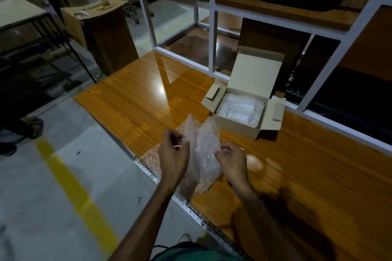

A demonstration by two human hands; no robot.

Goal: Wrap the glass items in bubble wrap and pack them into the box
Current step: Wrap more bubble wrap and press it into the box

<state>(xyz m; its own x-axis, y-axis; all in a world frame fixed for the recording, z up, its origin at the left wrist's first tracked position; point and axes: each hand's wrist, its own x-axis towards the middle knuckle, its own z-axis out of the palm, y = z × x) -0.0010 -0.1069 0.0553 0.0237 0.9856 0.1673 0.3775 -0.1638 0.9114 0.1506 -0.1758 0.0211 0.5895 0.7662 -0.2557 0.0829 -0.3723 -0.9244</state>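
Both hands, left hand [172, 152] and right hand [233, 160], are gripping a crumpled clear bubble-wrap sheet [203, 150] near the open brown cardboard box [244, 110], which is already holding wrapped bundles, so more wrapping is likely remaining.

Head-worn view, forward and down, close over the table [131, 99].

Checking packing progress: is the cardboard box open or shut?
Open: the cardboard box has its lid raised and side flaps out, with bubble-wrapped contents visible inside.
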